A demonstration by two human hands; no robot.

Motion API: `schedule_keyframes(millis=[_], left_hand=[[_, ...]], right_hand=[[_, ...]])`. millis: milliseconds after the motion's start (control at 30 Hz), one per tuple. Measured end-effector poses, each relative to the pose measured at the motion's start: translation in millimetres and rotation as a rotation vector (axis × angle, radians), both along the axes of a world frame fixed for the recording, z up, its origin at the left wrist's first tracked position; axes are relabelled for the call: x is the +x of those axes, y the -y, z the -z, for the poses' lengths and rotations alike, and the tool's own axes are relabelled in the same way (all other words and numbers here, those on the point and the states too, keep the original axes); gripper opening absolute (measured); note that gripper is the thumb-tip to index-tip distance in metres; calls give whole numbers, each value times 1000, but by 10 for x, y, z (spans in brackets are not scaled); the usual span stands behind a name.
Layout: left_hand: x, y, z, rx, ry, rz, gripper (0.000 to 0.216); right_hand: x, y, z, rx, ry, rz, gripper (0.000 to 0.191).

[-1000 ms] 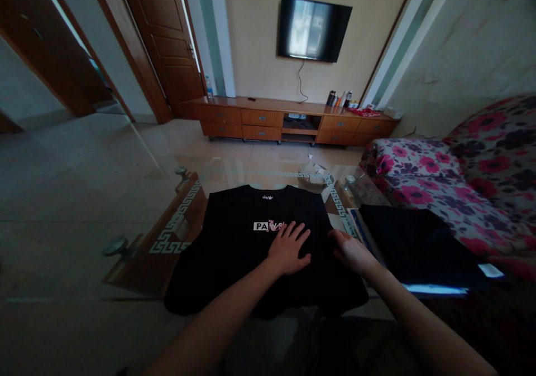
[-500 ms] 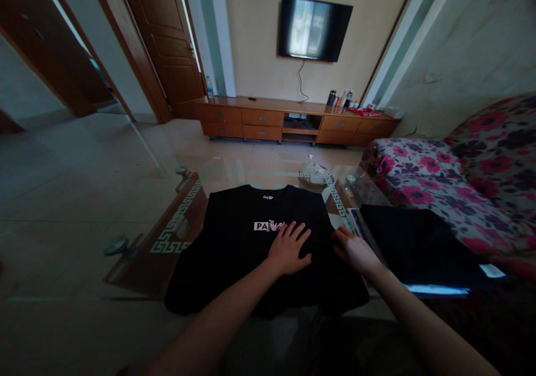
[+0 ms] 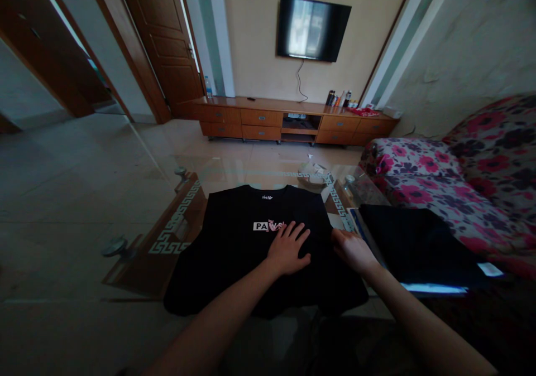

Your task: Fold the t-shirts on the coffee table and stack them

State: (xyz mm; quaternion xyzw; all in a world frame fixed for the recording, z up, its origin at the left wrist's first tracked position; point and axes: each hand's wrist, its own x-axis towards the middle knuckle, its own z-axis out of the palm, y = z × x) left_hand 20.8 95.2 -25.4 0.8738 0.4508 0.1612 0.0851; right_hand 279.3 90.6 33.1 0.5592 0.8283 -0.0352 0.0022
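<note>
A black T-shirt [image 3: 234, 253] with a pale and pink chest print lies spread on the glass table [image 3: 188, 189], its neckline away from me. Flat on the shirt's chest rests my left hand [image 3: 288, 250], fingers spread, covering the right end of the print. My right hand [image 3: 354, 249] is closed at the shirt's right edge, fingers curled and pinching the cloth there. The fingertips of that hand are partly hidden.
Beside the shirt on the right lies a stack of dark folded cloth [image 3: 419, 247] with a white label. A flower-patterned sofa [image 3: 431, 167] stands beyond it. Farther off are a low wooden cabinet [image 3: 262, 118] and a wall-mounted television [image 3: 314, 28].
My right hand's fingers have curled in more tightly at the shirt's right edge. The left hand and the shirt have stayed in place.
</note>
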Motion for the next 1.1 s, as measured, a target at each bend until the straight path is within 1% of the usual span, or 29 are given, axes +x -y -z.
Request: schedule_keyframes(millis=[67, 133, 267, 500, 667, 733, 967, 1100], left_hand=[[2, -1, 5, -6, -2, 1, 76], [2, -1, 5, -12, -1, 5, 76], [0, -2, 1, -14, 4, 6, 76], [1, -10, 7, -11, 5, 7, 75], [1, -6, -9, -23, -5, 8, 76], [1, -2, -16, -23, -2, 8, 75], [5, 7, -30, -26, 2, 8, 75], [6, 8, -32, -23, 2, 1, 75]], right_hand=[[8, 3, -6, -25, -52, -2, 27], [19, 5, -12, -52, -88, -9, 29], [31, 2, -27, -73, -102, -15, 23], [15, -14, -24, -95, -89, -17, 19], [85, -7, -48, -132, -179, -46, 27], [113, 5, -60, -134, -192, -41, 26], [109, 20, -111, -157, -134, -64, 26], [118, 12, -116, -157, -136, -113, 19]])
